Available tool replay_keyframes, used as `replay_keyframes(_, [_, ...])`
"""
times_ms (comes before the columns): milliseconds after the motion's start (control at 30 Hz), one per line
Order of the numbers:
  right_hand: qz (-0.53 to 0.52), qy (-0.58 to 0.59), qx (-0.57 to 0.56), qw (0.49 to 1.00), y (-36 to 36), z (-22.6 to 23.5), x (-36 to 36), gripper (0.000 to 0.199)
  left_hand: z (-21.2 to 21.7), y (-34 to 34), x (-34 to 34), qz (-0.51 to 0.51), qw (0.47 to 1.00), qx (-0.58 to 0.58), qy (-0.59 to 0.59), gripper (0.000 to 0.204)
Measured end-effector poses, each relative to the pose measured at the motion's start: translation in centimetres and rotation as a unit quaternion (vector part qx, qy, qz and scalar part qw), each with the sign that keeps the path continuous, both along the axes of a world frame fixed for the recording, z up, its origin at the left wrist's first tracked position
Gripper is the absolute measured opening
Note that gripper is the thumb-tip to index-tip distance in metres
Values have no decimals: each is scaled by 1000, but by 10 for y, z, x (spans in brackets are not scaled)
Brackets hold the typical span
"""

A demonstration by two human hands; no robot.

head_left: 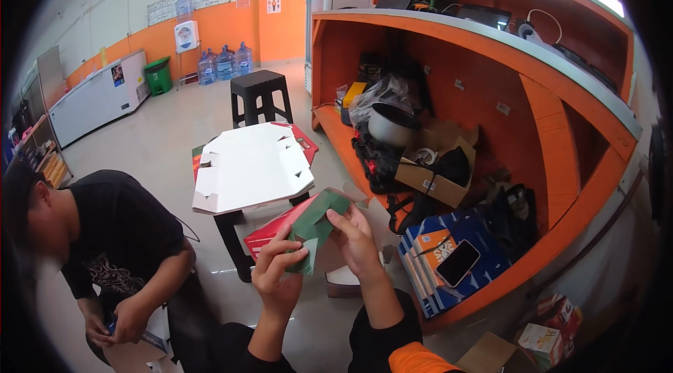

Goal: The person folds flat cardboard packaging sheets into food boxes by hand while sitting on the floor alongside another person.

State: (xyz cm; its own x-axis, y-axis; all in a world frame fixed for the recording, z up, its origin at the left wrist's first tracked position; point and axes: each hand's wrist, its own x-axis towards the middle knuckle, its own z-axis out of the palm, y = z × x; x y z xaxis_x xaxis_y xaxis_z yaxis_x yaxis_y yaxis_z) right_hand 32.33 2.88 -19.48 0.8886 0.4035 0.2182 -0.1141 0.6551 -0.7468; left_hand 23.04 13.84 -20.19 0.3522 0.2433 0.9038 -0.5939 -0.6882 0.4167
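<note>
Between my hands is a partly folded carton [324, 213], red and green outside, its flaps raised. My left hand [275, 271] pinches a green flap at the carton's near left side, fingers bent. Gripping the carton's near right edge, my right hand [354, 236] has its thumb on the green panel. Just beyond the carton, a stack of flat white cardboard blanks [249, 163] with notched corners lies on a black stool, red printed edges showing beneath. Below my right hand, more cardboard [343, 283] sits partly hidden near the floor.
At left a co-worker [130, 233] bends over a cardboard piece. An orange counter [336, 141] on the right holds a pot [392, 124], an open box [438, 177] and a phone [458, 263] on blue boxes. A second black stool [259, 92] stands beyond the blanks.
</note>
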Motion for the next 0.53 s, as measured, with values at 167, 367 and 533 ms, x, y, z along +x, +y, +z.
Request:
replay_keyframes(167, [-10, 16, 2, 1000, 13, 1, -15, 25, 14, 3, -10, 38, 998, -7, 57, 19])
replay_keyframes(367, [-52, -39, -33, 997, 22, -7, -25, 13, 17, 13, -14, 46, 989, -6, 139, 20])
replay_keyframes(533, [-94, -78, -45, 991, 30, -9, -35, 12, 11, 8, -11, 100, 986, -10, 130, 21])
